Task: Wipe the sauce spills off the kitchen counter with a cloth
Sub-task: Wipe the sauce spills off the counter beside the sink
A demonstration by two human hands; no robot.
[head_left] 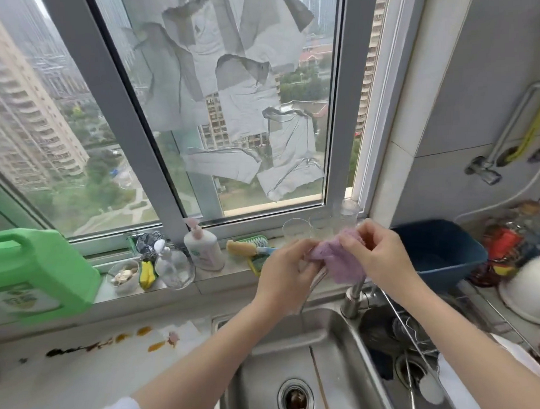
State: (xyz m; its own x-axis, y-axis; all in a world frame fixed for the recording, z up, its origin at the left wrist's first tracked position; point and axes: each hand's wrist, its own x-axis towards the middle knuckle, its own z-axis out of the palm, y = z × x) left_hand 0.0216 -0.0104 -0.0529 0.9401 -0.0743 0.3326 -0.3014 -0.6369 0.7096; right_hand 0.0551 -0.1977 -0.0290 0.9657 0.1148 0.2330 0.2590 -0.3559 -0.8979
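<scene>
Colours at your sink and sill

You held a lilac cloth [341, 260] over a steel-grey sink [323, 364]; the pale desk [55, 392] bore orange and near-black sauce spills [114, 343]. To your left stood a bright green jug [35, 270], with a white pump bottle [203, 246] capped in pink on the sill and a yellow sponge [147, 274] nearby; a dark blue basin [438, 247] sat to your right.
</scene>
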